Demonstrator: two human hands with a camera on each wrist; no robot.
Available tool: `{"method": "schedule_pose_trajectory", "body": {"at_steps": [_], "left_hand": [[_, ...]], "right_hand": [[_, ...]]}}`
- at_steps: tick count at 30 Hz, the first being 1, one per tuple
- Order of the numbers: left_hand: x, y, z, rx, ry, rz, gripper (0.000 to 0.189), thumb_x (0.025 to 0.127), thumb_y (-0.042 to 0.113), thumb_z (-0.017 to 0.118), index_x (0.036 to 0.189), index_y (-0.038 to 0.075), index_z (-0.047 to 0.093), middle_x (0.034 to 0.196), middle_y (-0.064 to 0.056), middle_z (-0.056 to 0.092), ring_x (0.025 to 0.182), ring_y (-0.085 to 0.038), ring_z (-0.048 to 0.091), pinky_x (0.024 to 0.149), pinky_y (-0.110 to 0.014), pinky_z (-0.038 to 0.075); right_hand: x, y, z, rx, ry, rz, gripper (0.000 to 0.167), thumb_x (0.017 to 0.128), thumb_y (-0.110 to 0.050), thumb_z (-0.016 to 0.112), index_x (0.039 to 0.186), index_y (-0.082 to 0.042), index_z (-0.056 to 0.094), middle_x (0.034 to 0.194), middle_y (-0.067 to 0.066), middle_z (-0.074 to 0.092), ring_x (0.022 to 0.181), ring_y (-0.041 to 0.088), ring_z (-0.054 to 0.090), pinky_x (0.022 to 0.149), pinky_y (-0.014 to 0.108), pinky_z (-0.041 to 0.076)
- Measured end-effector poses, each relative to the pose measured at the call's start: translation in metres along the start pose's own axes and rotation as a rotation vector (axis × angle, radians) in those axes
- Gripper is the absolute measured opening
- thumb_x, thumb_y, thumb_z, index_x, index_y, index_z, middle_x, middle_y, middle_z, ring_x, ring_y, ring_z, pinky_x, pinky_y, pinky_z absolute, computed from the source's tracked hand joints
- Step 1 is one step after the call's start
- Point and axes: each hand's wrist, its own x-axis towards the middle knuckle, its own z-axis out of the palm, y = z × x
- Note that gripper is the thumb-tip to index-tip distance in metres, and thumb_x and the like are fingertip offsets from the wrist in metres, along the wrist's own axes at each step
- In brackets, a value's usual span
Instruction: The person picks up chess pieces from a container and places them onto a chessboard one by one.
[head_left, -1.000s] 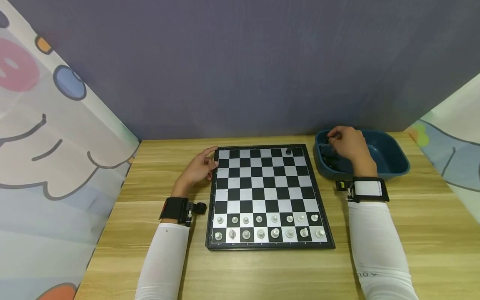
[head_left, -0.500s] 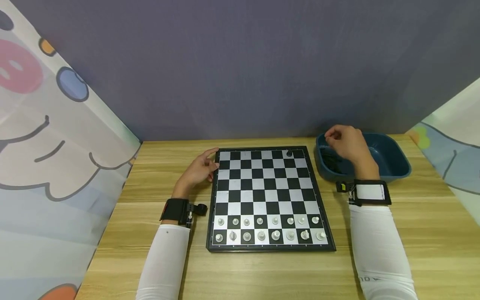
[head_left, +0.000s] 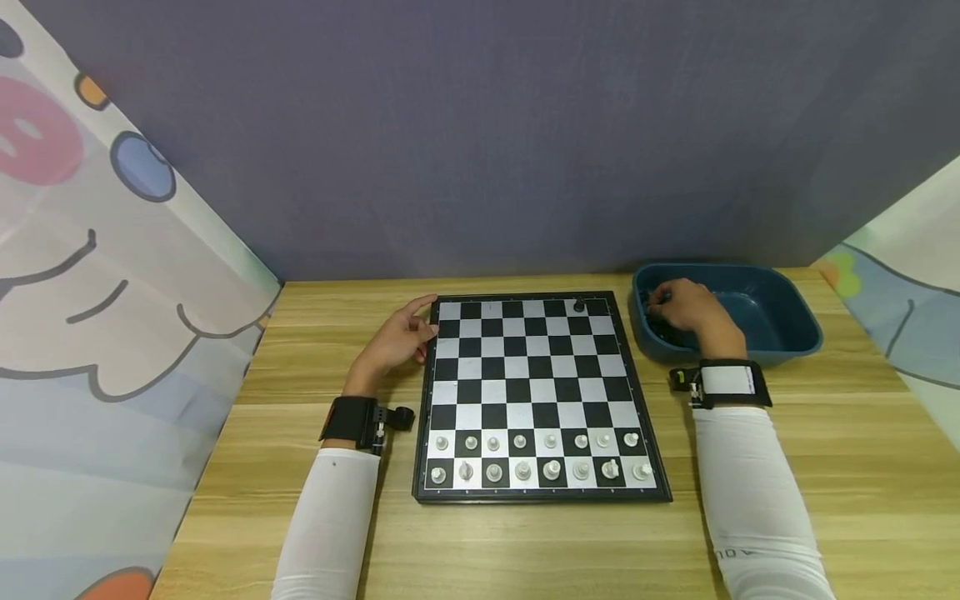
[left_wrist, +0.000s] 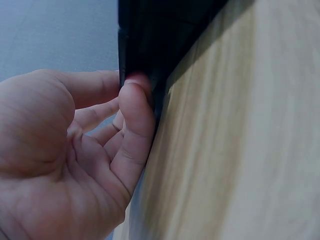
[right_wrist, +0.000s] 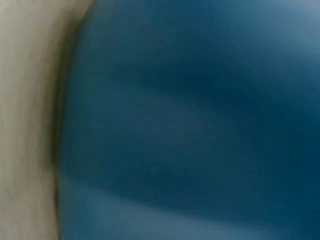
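A black-framed chessboard (head_left: 525, 379) lies on the wooden table in the head view. Two rows of white chess pieces (head_left: 551, 471) stand along its near side. One black chess piece (head_left: 579, 305) stands in the far row, toward the right. My left hand (head_left: 390, 342) holds the board's left edge near the far corner; in the left wrist view its fingers (left_wrist: 135, 115) are bent against the black edge. My right hand (head_left: 690, 308) reaches into the blue plastic basin (head_left: 780, 317), fingertips down among dark chess pieces (head_left: 667, 333). Whether it pinches one is hidden.
The basin stands right of the board, close to the grey back panel (head_left: 480, 142). Wooden tabletop (head_left: 540, 550) shows in front of the board. Cartoon-printed cloth (head_left: 112, 333) hangs at the left, with more at the right.
My right hand has lowered from above the basin's far rim into its left part. The left hand stays on the board's edge, and the standing pieces keep their places.
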Motion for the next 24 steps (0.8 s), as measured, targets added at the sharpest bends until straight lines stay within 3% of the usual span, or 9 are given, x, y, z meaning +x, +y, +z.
{"method": "schedule_pose_trajectory", "body": {"at_steps": [5,9,13,16,18,21,24], "left_hand": [[-0.011,0.019,0.001,0.003,-0.011,-0.010,0.066,0.104,0.005,0.057,0.162,0.012,0.028,0.088,-0.016,0.059,0.065,-0.025,0.059,0.061,-0.036,0.060],[-0.017,0.029,0.002,-0.010,-0.014,0.000,0.065,0.103,0.003,0.056,0.162,0.010,0.028,0.088,-0.016,0.059,0.065,-0.024,0.058,0.060,-0.035,0.060],[-0.007,0.012,0.002,-0.010,-0.001,0.018,0.066,0.104,0.007,0.057,0.162,0.016,0.028,0.087,-0.015,0.058,0.063,-0.022,0.057,0.058,-0.033,0.059],[0.001,-0.002,0.002,0.001,0.013,0.031,0.065,0.105,0.011,0.058,0.162,0.020,0.029,0.087,-0.012,0.059,0.062,-0.020,0.057,0.057,-0.031,0.058],[0.001,-0.003,0.003,0.006,0.018,0.036,0.064,0.104,0.011,0.058,0.162,0.020,0.031,0.086,-0.011,0.059,0.061,-0.019,0.057,0.057,-0.031,0.058],[0.002,-0.003,0.003,0.005,0.025,0.040,0.064,0.104,0.011,0.058,0.161,0.020,0.031,0.086,-0.011,0.059,0.061,-0.019,0.057,0.057,-0.031,0.058],[0.002,-0.004,0.003,0.008,0.026,0.043,0.064,0.104,0.011,0.058,0.161,0.020,0.031,0.086,-0.011,0.060,0.062,-0.019,0.058,0.058,-0.032,0.059]], "right_hand": [[-0.005,0.000,-0.003,0.041,0.085,-0.010,0.034,0.103,-0.025,0.056,0.122,0.001,0.068,0.129,0.031,0.061,0.116,0.052,0.055,0.095,0.067,0.048],[-0.013,-0.001,-0.010,0.115,0.184,-0.040,0.031,0.105,-0.027,0.055,0.120,-0.002,0.067,0.119,0.027,0.066,0.101,0.043,0.062,0.078,0.054,0.051],[-0.020,-0.007,-0.018,0.189,0.248,-0.089,0.034,0.106,-0.030,0.056,0.127,-0.003,0.057,0.115,0.025,0.068,0.094,0.037,0.066,0.073,0.044,0.048],[-0.023,-0.013,-0.023,0.247,0.253,-0.115,0.047,0.105,-0.032,0.055,0.141,-0.004,0.044,0.122,0.027,0.063,0.100,0.040,0.065,0.079,0.050,0.049],[-0.024,-0.018,-0.025,0.260,0.255,-0.131,0.055,0.105,-0.031,0.055,0.151,-0.006,0.036,0.125,0.026,0.061,0.103,0.041,0.063,0.082,0.053,0.049],[-0.026,-0.026,-0.026,0.237,0.281,-0.174,0.054,0.105,-0.026,0.057,0.155,-0.013,0.040,0.123,0.024,0.063,0.099,0.037,0.064,0.076,0.049,0.050],[-0.027,-0.034,-0.025,0.222,0.320,-0.212,0.043,0.104,-0.021,0.059,0.146,-0.014,0.055,0.115,0.022,0.069,0.087,0.027,0.068,0.068,0.037,0.052]]}}
